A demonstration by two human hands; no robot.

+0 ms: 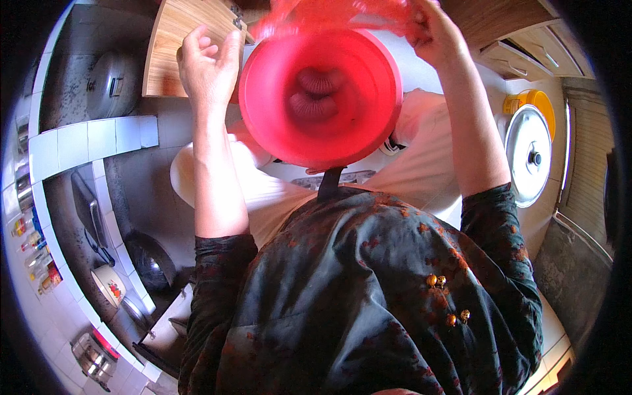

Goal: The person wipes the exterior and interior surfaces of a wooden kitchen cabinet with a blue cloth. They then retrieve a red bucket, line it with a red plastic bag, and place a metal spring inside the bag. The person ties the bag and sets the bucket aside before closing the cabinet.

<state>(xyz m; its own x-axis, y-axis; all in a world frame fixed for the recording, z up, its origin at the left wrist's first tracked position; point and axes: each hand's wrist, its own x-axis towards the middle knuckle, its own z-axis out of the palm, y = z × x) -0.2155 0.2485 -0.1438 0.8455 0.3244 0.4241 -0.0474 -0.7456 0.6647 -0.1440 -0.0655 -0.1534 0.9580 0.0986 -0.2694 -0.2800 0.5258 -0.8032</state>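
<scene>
Between my legs stands a red plastic bucket [261, 123], its mouth facing up at me. Two rounded, ribbed shapes [318, 94] lie at its bottom; shadow hides what they are. My right hand [439, 37] grips one end of a thin, translucent red plastic bag [340, 17] beyond the bucket's far rim. The bag is blurred and cut off by the picture's top. To the bucket's left, my left hand [210, 66] is raised with fingers loosely bent and thumb apart, holding nothing. It appears in front of an open wooden cabinet door [168, 54].
A metal pot lid [528, 155] and a yellow bucket [543, 106] stand at the right. Tiled shelves [74, 143] on the left hold a lidded pot [113, 84], a wok [150, 261] and an enamel basin [108, 286]. Wooden drawers [523, 59] are at the upper right.
</scene>
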